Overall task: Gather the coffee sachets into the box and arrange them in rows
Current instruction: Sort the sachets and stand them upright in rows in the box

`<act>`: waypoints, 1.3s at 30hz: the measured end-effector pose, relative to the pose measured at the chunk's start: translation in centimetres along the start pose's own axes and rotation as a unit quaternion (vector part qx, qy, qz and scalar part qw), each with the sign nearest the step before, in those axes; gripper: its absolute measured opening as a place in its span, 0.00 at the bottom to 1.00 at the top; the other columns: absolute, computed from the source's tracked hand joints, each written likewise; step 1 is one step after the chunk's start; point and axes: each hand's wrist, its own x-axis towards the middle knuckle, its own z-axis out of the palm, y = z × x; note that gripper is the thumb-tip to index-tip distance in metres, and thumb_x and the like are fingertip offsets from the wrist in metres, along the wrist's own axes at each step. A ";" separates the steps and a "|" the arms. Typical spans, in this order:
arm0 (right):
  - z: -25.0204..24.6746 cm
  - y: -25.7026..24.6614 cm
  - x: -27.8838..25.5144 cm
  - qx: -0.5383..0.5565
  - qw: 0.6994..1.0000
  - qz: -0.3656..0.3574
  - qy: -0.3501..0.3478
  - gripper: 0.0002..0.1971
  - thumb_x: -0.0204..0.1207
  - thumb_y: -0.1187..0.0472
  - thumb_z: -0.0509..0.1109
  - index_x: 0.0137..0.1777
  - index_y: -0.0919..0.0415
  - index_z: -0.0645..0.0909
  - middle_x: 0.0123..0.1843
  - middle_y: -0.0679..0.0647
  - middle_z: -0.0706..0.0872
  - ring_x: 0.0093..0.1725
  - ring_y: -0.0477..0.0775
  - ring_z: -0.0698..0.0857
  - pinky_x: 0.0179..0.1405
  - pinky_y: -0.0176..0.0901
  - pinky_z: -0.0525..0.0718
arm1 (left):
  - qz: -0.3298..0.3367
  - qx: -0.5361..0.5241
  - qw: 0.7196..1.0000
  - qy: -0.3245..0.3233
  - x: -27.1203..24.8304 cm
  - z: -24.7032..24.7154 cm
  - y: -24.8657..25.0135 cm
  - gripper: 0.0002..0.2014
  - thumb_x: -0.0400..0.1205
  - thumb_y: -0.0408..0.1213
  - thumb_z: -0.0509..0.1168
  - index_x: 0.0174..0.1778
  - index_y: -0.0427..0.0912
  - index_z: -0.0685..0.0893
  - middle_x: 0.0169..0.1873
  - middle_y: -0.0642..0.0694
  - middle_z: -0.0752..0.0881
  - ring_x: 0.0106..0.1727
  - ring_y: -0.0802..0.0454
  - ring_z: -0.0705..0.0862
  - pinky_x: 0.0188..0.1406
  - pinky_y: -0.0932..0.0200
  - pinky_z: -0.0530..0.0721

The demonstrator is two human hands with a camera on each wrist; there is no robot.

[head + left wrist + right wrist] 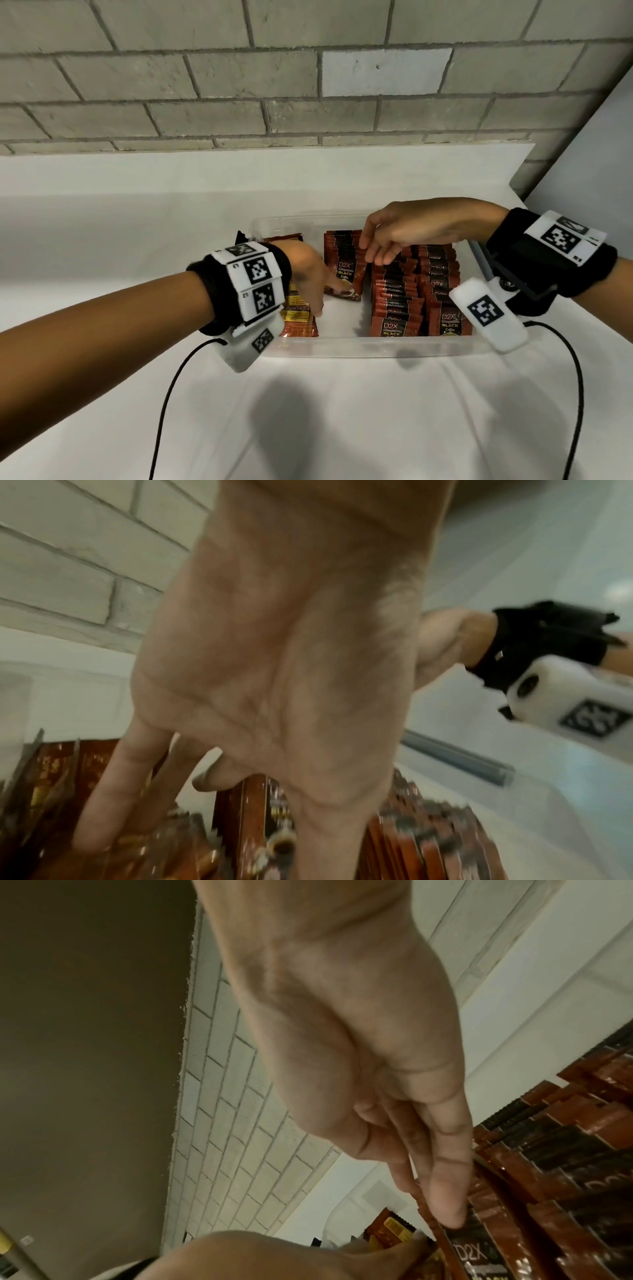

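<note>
Clear plastic walls of the box [342,346] frame both hands at work among the coffee sachets. At far left, under the left hand [306,274], a yellow-labelled row of sachets [298,318] leans loosely; that hand's fingers reach down straight and slightly spread, tips touching the packets beside them, thumb against the foot of the middle stack [344,263], gripping nothing that shows. Just right of those fingertips lies a bare strip of box floor. The middle stack stands tilted, its top edges pressed by the right hand [394,229], whose fingers [445,1199] lie close together and straight along the front packet, thumb tucked behind; whether it pinches one packet cannot be told. Right of those fingers run two long red rows [421,294], packed and overlapping. The risk, judging from this: the propped middle stack may fan forward into the bare strip once either hand lets go, and a careless push could topple the loose left row.
</note>
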 end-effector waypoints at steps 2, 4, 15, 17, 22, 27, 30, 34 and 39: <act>0.1 -0.3 -0.1 0.005 1.000 -0.005 -0.005 0.09 0.83 0.71 0.58 0.57 0.67 0.78 0.57 0.66 0.85 0.50 0.55 0.87 0.50 0.35 0.87 | 0.023 -0.050 0.998 0.032 -1.8 -0.4 -1.1 0.33 0.85 0.46 0.60 0.83 0.61 0.50 0.83 0.47 0.56 0.83 0.44 0.55 0.78 0.46 0.57; 0.7 -0.7 -0.2 0.009 1.000 -0.005 -0.023 0.07 0.83 0.69 0.60 0.56 0.67 0.78 0.56 0.65 0.85 0.52 0.56 0.88 0.52 0.36 0.87 | 0.042 -0.100 0.992 0.070 -3.8 -0.5 -2.4 0.26 0.85 0.45 0.59 0.80 0.59 0.61 0.79 0.50 0.66 0.79 0.48 0.64 0.73 0.55 0.63; 7.7 -2.9 3.5 -0.032 0.982 0.106 -0.150 0.06 0.84 0.64 0.61 0.55 0.66 0.77 0.59 0.62 0.81 0.56 0.55 0.81 0.62 0.44 0.82 | -0.015 -0.207 0.945 0.252 -7.4 6.5 -5.6 0.18 0.84 0.32 0.61 0.68 0.52 0.77 0.66 0.52 0.74 0.58 0.55 0.73 0.60 0.61 0.75; 8.6 -3.4 4.2 0.017 0.982 0.124 -0.144 0.15 0.83 0.65 0.62 0.68 0.67 0.73 0.66 0.62 0.79 0.59 0.55 0.81 0.64 0.46 0.81 | -0.018 -0.221 0.934 0.280 -7.4 7.6 -5.6 0.20 0.84 0.29 0.59 0.70 0.52 0.75 0.68 0.51 0.68 0.64 0.52 0.70 0.61 0.64 0.71; 9.3 -4.8 5.2 0.073 0.978 0.152 -0.120 0.10 0.83 0.68 0.61 0.63 0.63 0.74 0.69 0.61 0.77 0.68 0.58 0.79 0.69 0.48 0.79 | -0.035 -0.271 0.908 0.319 -7.4 9.2 -5.7 0.24 0.83 0.23 0.56 0.71 0.51 0.73 0.65 0.48 0.67 0.66 0.48 0.71 0.59 0.60 0.76; 9.8 -5.6 5.6 0.110 0.977 0.162 -0.085 0.16 0.85 0.70 0.57 0.71 0.66 0.69 0.71 0.63 0.76 0.68 0.59 0.79 0.71 0.50 0.77 | -0.027 -0.295 0.892 0.341 -7.2 9.8 -6.1 0.24 0.82 0.22 0.57 0.70 0.50 0.74 0.63 0.48 0.69 0.59 0.52 0.71 0.56 0.60 0.76; 9.8 -5.7 5.9 0.123 0.976 0.170 -0.062 0.16 0.85 0.68 0.57 0.72 0.64 0.67 0.66 0.63 0.78 0.66 0.60 0.80 0.69 0.50 0.79 | -0.020 -0.303 0.887 0.348 -7.1 10.1 -6.2 0.24 0.82 0.23 0.58 0.70 0.50 0.74 0.66 0.48 0.69 0.59 0.53 0.70 0.58 0.61 0.75; 10.0 -5.6 6.5 0.121 0.976 0.177 -0.035 0.17 0.86 0.64 0.56 0.74 0.64 0.66 0.45 0.62 0.82 0.52 0.58 0.84 0.63 0.48 0.83 | -0.019 -0.307 0.884 0.352 -6.9 10.3 -6.3 0.24 0.83 0.23 0.57 0.72 0.51 0.73 0.69 0.48 0.68 0.68 0.49 0.69 0.60 0.60 0.74; 10.0 -5.3 7.1 0.101 0.978 0.181 -0.003 0.17 0.87 0.63 0.56 0.73 0.68 0.67 0.43 0.65 0.81 0.54 0.62 0.84 0.62 0.49 0.83 | -0.012 -0.305 0.883 0.357 -6.4 10.7 -6.5 0.25 0.83 0.22 0.56 0.72 0.51 0.72 0.70 0.48 0.68 0.70 0.50 0.68 0.61 0.62 0.74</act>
